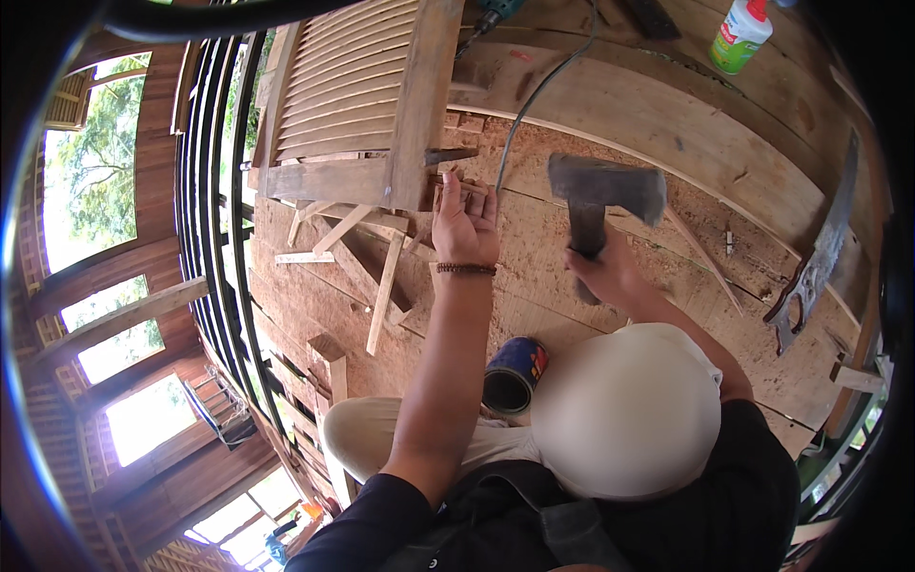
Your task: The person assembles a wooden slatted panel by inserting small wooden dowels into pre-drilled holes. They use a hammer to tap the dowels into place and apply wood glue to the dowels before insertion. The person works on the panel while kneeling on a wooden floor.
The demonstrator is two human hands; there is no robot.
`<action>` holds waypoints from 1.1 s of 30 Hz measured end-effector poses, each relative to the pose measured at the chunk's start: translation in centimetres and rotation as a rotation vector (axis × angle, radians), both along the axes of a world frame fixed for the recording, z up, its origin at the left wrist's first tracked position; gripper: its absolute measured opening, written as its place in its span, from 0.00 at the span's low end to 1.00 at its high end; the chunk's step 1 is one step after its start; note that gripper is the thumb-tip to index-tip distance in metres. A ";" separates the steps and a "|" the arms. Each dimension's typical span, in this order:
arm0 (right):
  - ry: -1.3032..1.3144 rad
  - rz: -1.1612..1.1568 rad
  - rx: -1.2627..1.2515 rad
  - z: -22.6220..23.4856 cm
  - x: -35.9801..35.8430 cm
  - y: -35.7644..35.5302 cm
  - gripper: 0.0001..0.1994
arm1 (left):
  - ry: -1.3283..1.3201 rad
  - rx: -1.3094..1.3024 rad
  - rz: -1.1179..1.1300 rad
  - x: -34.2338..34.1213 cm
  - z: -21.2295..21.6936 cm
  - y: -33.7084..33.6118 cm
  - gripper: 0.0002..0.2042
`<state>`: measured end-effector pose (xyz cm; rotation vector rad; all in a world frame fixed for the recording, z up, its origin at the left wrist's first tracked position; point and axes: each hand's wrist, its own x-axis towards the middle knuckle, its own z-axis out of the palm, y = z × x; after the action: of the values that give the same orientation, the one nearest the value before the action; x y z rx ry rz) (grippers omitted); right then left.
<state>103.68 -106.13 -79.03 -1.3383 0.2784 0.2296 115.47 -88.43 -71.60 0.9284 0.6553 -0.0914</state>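
My right hand (607, 271) is wrapped round the handle of a heavy sledgehammer (610, 184), its dark head raised above the floor. Left of it, my left hand (465, 227) has its palm turned up and its fingers curled at a small brown wood block (463, 194) against the end of a wooden louvred shutter (408, 153). The fingers partly hide this block. Just above them a dark wooden peg (451, 155) sticks out from the shutter's frame. The hammer head is apart from the block and the shutter.
Sawdust covers the plank floor. Loose wood strips (385, 294) lie below the shutter, and a dark blue can (516, 374) lies by my knee. A handsaw (818, 243) rests at right. A glue bottle (741, 38), a power tool (490, 17) and its cord (534, 102) are farther off.
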 end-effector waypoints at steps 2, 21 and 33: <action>0.009 -0.019 0.137 0.8 1.6 2.0 0.06 | 0.023 -0.027 0.009 0.2 0.4 -0.2 0.11; -0.028 0.087 0.098 -1.6 2.2 8.3 0.05 | 0.024 0.021 0.032 0.5 0.3 -0.3 0.13; -0.034 0.211 -0.016 0.5 3.3 7.7 0.10 | 0.069 0.052 0.045 0.9 -0.5 1.5 0.14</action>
<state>106.95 -98.40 -78.51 -1.3868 0.1099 0.3818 116.36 -86.95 -72.13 0.9634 0.7452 -0.0669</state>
